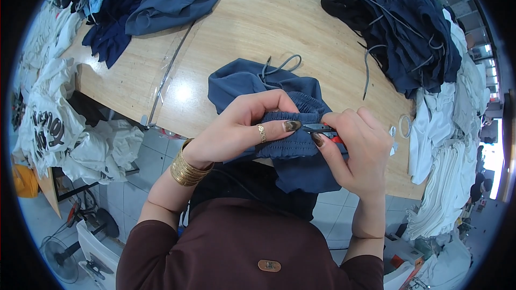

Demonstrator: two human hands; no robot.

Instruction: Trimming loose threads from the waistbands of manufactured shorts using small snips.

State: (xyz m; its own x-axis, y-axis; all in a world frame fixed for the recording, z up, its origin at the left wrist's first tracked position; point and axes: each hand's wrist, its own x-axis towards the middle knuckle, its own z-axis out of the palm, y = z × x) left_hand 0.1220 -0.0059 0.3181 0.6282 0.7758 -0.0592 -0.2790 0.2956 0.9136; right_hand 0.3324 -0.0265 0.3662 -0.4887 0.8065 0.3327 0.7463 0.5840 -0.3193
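Note:
A dark blue-grey garment (242, 81) with a gathered elastic waistband (287, 149) and a grey drawstring (287, 63) lies at the table's near edge, part of it hanging below. My left hand (242, 123) is closed on the waistband, thumb pressed on top and fingers behind the folded edge. In my right hand (357, 147) is a small pair of thread snips (318, 128) with dark blades and a red part at the grip. Their tips point left and meet the waistband beside my left thumb. Whether a thread lies between the blades cannot be made out.
Dark blue garments (172, 8) are heaped at the far left, and a larger dark pile (403, 32) with loose drawstrings stands far right. White cloth (48, 129) lies at the left; stacked white pieces (438, 182) hang at the right edge. Beside them is a clear tape roll (405, 127).

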